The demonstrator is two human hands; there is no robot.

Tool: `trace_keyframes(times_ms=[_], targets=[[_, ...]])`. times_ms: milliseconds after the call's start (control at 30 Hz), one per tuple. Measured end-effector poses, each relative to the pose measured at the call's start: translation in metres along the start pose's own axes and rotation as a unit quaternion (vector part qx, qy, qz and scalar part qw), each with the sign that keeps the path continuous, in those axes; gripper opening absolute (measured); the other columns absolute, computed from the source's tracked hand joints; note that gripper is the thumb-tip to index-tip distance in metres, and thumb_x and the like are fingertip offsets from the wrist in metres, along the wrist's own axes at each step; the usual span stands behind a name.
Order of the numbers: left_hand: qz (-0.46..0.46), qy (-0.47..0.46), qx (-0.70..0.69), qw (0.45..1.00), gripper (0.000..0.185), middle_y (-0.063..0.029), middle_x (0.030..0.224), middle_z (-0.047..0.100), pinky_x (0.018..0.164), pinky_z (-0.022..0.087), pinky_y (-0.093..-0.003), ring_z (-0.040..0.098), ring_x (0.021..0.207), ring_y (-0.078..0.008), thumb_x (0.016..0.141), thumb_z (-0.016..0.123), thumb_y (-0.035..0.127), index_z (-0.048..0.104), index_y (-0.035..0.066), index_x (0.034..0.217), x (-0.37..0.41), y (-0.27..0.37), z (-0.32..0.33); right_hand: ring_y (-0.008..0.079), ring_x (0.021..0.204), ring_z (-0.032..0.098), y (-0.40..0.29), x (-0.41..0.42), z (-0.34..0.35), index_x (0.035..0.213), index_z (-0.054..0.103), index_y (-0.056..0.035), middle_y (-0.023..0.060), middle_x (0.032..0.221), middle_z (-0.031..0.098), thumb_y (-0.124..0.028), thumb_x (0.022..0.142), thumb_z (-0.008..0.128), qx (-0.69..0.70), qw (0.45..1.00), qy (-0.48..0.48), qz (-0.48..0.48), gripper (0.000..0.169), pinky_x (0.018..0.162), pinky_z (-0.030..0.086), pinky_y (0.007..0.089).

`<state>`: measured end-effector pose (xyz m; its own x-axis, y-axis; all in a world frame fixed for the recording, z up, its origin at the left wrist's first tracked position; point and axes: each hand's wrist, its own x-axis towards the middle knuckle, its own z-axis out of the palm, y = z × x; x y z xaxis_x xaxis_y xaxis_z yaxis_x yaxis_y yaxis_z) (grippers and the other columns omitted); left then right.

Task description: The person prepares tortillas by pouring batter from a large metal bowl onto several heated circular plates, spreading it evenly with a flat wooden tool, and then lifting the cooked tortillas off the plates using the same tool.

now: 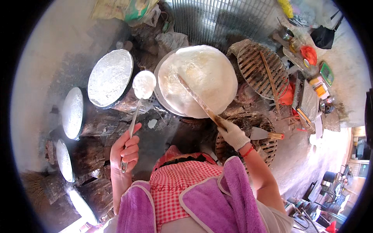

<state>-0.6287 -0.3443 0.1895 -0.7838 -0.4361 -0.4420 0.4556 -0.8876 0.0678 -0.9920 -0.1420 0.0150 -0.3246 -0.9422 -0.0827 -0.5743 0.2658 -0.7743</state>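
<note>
My bare left hand (125, 150) grips the handle of a metal ladle (134, 116), its bowl upright and coated with white batter or dough (144, 84). My right hand (234, 135), in a pale knitted glove, is closed around the darker end of a flat wooden stick (198, 100). The stick's far end rests on a broad, pale, uneven mass of batter or dough (209, 70). That mass covers most of a large round pan (167, 108); only the rim shows at the left and front. The ladle's bowl is just left of this pan.
Several round white-topped griddles (110, 78) line the left side. At right are a slatted round rack (247, 62) with a wooden strip across it, and a lower rack (271, 155) holding a wooden-handled scraper (259, 134). A green-edged scale (327, 74) lies farther right.
</note>
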Motion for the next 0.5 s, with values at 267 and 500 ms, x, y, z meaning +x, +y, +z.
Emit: trace_keyframes(times_ms=[267,500], targets=[[0.027,-0.048,0.326,0.944,0.046,0.0038,0.069,0.038,0.034,0.027,-0.0192,0.034,0.046,-0.0035,0.11,0.04,0.023,0.036,0.006,0.153,0.119,-0.019,0.035,0.0167,0.059,0.06,0.014,0.012,-0.004,0.145,0.047,-0.002,0.0118,0.089,0.067,-0.024,0.103,0.054,0.664,0.706,0.066,0.239,0.048,0.052,0.051,0.0292],[-0.025,0.069,0.362,0.929,0.033,0.0031,0.068,0.039,0.037,0.026,-0.0225,0.031,0.045,-0.0054,0.106,0.053,0.027,0.049,0.011,0.135,0.257,-0.058,0.036,0.0145,0.094,0.065,0.042,-0.015,0.002,0.147,0.048,-0.0004,0.0108,0.121,0.066,-0.02,0.103,0.054,0.447,0.85,0.169,0.222,0.048,0.08,0.054,0.0273]])
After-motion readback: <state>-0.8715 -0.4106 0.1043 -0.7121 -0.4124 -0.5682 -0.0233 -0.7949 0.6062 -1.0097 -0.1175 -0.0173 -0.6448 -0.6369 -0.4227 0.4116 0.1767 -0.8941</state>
